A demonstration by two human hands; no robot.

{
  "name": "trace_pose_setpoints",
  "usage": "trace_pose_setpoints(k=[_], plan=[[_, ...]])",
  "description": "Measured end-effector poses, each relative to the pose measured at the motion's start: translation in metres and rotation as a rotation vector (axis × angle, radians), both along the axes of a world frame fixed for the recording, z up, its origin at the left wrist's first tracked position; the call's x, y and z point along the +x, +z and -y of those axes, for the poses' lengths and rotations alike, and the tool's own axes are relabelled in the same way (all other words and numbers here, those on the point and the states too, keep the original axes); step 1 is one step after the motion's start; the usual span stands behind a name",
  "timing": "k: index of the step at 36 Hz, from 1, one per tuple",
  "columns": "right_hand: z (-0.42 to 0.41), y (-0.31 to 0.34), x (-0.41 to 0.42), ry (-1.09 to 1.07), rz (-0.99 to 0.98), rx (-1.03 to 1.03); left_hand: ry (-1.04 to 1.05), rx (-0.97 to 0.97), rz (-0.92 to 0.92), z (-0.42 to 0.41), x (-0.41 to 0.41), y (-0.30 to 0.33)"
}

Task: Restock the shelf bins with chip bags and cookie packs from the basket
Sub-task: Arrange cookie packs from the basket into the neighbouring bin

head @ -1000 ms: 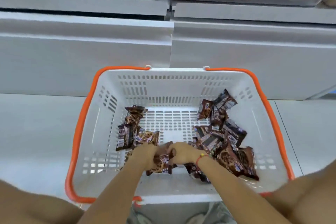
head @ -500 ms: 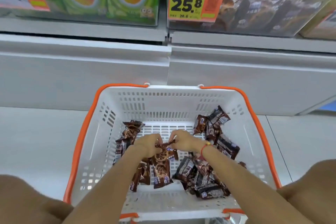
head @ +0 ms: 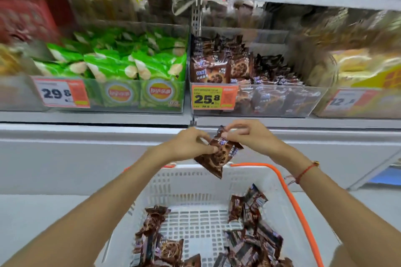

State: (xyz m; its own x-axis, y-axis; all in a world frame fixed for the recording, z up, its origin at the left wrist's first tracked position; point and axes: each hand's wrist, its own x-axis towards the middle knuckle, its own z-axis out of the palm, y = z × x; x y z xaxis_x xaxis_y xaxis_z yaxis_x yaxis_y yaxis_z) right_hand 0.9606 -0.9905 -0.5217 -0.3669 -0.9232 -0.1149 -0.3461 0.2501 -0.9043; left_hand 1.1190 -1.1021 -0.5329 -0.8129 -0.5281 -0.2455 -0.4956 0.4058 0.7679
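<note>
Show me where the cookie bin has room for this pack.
The cookie bin is piled high at its left by the 25.8 tag. Its right half sits lower, leaving a gap above. Both hands, left hand and right hand, hold the cookie pack.

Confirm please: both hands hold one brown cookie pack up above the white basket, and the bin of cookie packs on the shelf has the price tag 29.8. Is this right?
Not quite. The head view shows both the left hand and right hand holding the cookie pack above the basket, but the cookie bin carries the tag 25.8; 29.8 is on the green chip bin.
</note>
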Motion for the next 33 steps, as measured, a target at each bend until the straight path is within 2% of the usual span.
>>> trace_pose_setpoints(k=[4,7,13,17,22,26,33], plan=[[0.002,0.011,-0.001,-0.144,0.110,-0.061,0.250,0.215,-0.220,-0.002,-0.005,0.008],[0.002,0.013,-0.001,-0.107,0.269,-0.048,0.318,0.375,-0.387,-0.011,-0.010,0.016],[-0.001,0.020,0.000,-0.147,0.212,-0.269,0.385,0.381,-0.501,-0.016,-0.019,0.025],[-0.005,0.024,-0.006,-0.123,0.151,-0.310,0.434,0.334,-0.630,-0.011,-0.024,0.036],[-0.009,0.033,-0.013,-0.148,0.204,-0.368,0.370,0.177,-0.739,-0.008,-0.030,0.043],[-0.007,0.050,-0.029,-0.128,-0.011,-0.331,0.332,-0.041,-0.727,-0.005,-0.037,0.043],[0.008,0.089,-0.043,0.052,-0.353,-0.251,0.385,-0.243,-0.741,-0.003,-0.046,0.059]])
